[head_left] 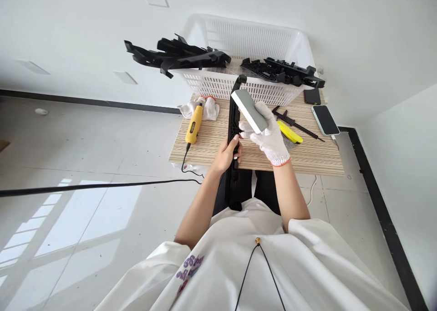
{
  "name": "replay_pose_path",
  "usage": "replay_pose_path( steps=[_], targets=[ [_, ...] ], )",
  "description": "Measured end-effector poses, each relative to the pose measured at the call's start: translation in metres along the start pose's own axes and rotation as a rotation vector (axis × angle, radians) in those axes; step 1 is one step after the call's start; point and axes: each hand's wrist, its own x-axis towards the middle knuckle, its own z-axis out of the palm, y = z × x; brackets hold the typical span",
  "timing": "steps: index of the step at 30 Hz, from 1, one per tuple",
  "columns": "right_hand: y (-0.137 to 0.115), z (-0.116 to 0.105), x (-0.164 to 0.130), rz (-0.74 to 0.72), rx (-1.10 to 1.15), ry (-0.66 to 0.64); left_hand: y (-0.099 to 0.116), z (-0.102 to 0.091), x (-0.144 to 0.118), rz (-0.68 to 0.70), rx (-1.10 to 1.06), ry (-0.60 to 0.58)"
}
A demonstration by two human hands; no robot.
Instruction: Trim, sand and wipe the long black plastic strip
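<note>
My left hand (228, 154), bare, is wrapped round a long black plastic trim strip (233, 115). The strip runs from near the basket down over the table's front edge to my lap. In a white knitted glove with an orange cuff, my right hand (268, 131) grips a rectangular block (251, 108), grey-green on its broad face and white along its side, like a whetstone. The block is tilted beside the upper part of the strip; whether they touch I cannot tell. Gloved fingertips are close to my left thumb.
A white plastic basket (235, 83) holds several black plastic strips (191, 56). On the wooden table (211, 129) lie a yellow corded rotary tool (194, 124), a white glove (210, 109), a black caliper (300, 126), a yellow brush (290, 132) and a phone (325, 119). A black cable crosses at left.
</note>
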Motion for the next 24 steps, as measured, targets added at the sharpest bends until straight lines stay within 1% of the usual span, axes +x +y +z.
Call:
replay_pose_path(
  steps=[1, 3, 5, 8, 10, 15, 18, 21, 24],
  targets=[
    [0.002, 0.001, 0.003, 0.004, -0.001, -0.013, 0.001, 0.000, 0.000, -0.002, 0.001, 0.001],
    [0.004, 0.002, 0.010, 0.003, -0.035, 0.006, 0.002, 0.001, 0.000, -0.007, -0.002, 0.000],
    [0.004, 0.001, 0.018, -0.022, -0.136, 0.030, 0.003, 0.002, 0.000, -0.014, -0.008, 0.000],
    [0.000, 0.003, 0.032, -0.058, -0.351, -0.068, 0.003, 0.003, 0.000, -0.040, -0.015, 0.011],
    [-0.004, 0.006, 0.041, -0.066, -0.428, -0.114, 0.003, 0.004, 0.000, -0.051, -0.009, 0.020],
    [-0.015, 0.014, 0.054, -0.074, -0.461, -0.231, 0.004, 0.005, 0.000, -0.042, 0.016, 0.052],
    [-0.020, 0.017, 0.054, -0.055, -0.435, -0.199, 0.004, 0.006, 0.000, -0.045, 0.027, 0.051],
    [-0.020, 0.018, 0.053, -0.035, -0.450, -0.256, 0.004, 0.007, 0.000, -0.049, 0.028, 0.056],
    [-0.018, 0.019, 0.055, -0.048, -0.422, -0.209, 0.002, 0.007, 0.001, -0.056, 0.033, 0.055]
  ],
)
